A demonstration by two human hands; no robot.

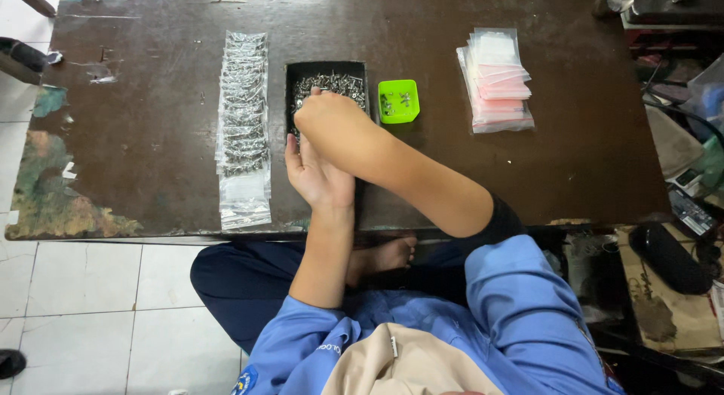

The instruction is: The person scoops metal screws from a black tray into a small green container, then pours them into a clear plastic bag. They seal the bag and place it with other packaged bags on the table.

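Observation:
A black tray [290, 74] full of small silver screws [335, 83] stands on the dark table. My right hand [328, 116] reaches across into it, fingers curled down among the screws; whether it grips any is hidden. My left hand [317, 176] lies palm up and open beside the tray's near end, under my right forearm. A small green tub [398, 101] with a few screws stands just right of the tray.
A long row of filled clear bags [243, 116] lies left of the tray. A stack of empty clear bags with pink strips [495, 82] lies at the right. The worn table edge [151, 233] runs near me. Clutter fills the right side.

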